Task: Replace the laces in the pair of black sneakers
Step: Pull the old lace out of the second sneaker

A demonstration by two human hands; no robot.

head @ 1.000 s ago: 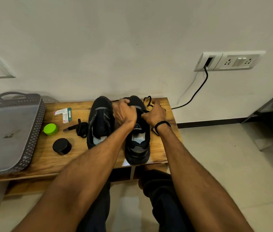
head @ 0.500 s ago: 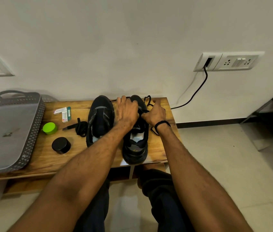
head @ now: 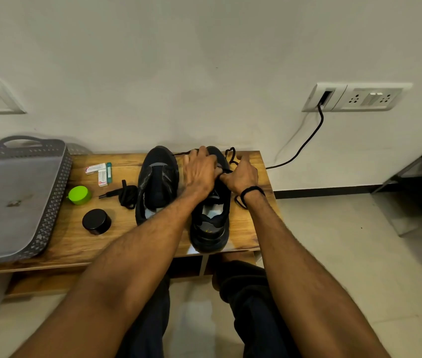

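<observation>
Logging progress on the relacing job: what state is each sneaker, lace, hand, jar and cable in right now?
Left sneaker: upright on bench, untouched.
Right sneaker: upright, both hands at its front.
Lace: loose, ends trailing past the toe.
Spare lace: bundled, lying on bench.
Left hand: laid over right sneaker, grip hidden.
Right hand: pinches lace.
Black jar: lid on.
Cable: plugged in.

Two sneakers side by side on a low table (head: 75, 241) against the wall.

The left sneaker (head: 157, 182) stands just beside the right sneaker (head: 211, 228), toes toward the wall. The left hand (head: 199, 171) and right hand (head: 240, 175) lie on the right one's front, the right seemingly pinching a loose lace (head: 230, 153). Leftward lie a coiled lace (head: 127, 196), small boxes (head: 100, 171) behind it, a cap (head: 79, 195), a tin (head: 96, 221) nearer, and a basket (head: 57, 192) at the far left.
</observation>
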